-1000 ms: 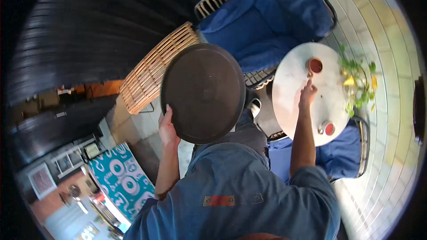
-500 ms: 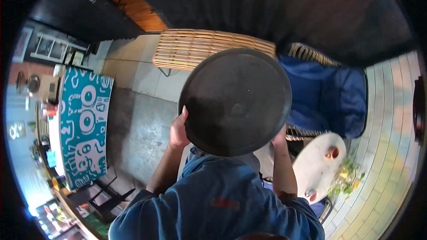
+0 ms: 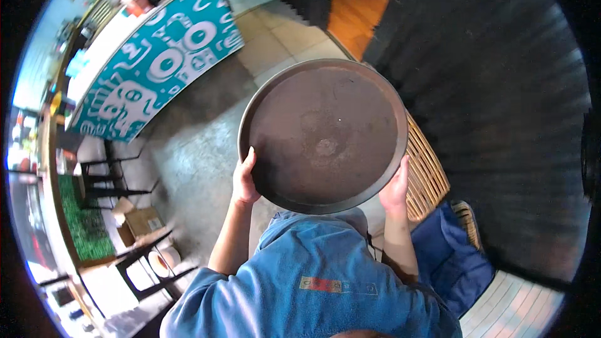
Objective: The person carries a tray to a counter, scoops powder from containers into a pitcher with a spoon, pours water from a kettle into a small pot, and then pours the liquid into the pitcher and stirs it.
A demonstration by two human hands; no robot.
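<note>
A large round serving tray, dark brown with a raised rim, is held out in front of my chest. Its inner face shows a worn, scuffed patch near the middle and nothing stands on it. My left hand grips the lower left rim, thumb over the edge. On the lower right rim, my right hand is closed with its thumb up along the side. The other fingers of both hands are mostly hidden beneath the tray.
A counter with a teal and white patterned front stands at the left. Black chairs and an open cardboard box are lower left. At the right are a rattan bench, a blue cushioned seat and a black curtain.
My body has turned left, so the counter has swung nearer the top and the bench and blue seat have shifted right. The tray stays in both hands. The small white table is out of view.
</note>
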